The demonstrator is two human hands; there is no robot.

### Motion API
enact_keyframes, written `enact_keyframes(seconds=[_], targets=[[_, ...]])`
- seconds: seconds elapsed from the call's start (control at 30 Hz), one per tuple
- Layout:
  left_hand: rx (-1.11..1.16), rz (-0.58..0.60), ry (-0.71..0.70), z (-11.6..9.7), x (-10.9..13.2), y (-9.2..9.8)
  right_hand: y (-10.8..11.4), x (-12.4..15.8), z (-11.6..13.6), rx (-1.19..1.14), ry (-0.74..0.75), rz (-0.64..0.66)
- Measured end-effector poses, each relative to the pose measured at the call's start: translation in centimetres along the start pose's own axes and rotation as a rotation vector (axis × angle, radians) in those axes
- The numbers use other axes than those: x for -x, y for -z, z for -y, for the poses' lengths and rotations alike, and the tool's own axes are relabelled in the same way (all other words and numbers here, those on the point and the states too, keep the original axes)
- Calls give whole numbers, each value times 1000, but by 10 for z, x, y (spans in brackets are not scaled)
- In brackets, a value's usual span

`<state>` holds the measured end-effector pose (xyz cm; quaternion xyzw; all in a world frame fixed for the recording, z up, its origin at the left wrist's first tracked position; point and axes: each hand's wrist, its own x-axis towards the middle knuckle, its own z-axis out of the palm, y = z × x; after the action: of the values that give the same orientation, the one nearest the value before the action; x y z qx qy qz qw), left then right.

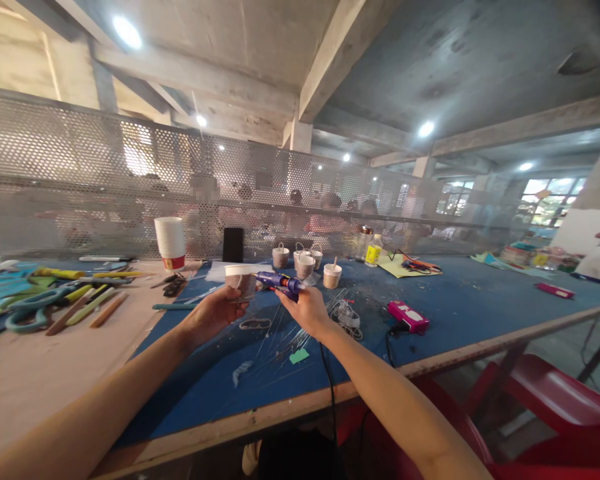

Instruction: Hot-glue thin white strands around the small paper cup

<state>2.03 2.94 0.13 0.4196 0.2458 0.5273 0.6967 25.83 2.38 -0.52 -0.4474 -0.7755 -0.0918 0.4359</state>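
Observation:
Fingers of my left hand (221,311) are wrapped round a paper cup (241,280) with a white rim and a brownish covering. My right hand (305,309) grips a blue glue gun (279,281), its tip at the right side of the cup. From below that hand a black cord (329,380) runs over the table's front edge. Behind the glue gun stand several small cups, among them one with a handle (281,257) and one with a stick in it (332,275). Clear glue sticks (291,343) and a bundle of string (349,319) lie below and right of my right hand.
On the blue table (460,300) are a pink box (408,317), a yellow-labelled bottle (373,251) and a black phone (233,245). Stacked cups (171,241), scissors (40,308) and coloured sticks are at left. A perforated screen (260,180) stands behind; red chairs (555,393) are front right.

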Motion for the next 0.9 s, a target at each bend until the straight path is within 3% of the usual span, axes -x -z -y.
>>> enact_keyframes(seconds=[0.9], targets=[[26,13,-4,-3,2,0,3,-2,2,26,-28,19]])
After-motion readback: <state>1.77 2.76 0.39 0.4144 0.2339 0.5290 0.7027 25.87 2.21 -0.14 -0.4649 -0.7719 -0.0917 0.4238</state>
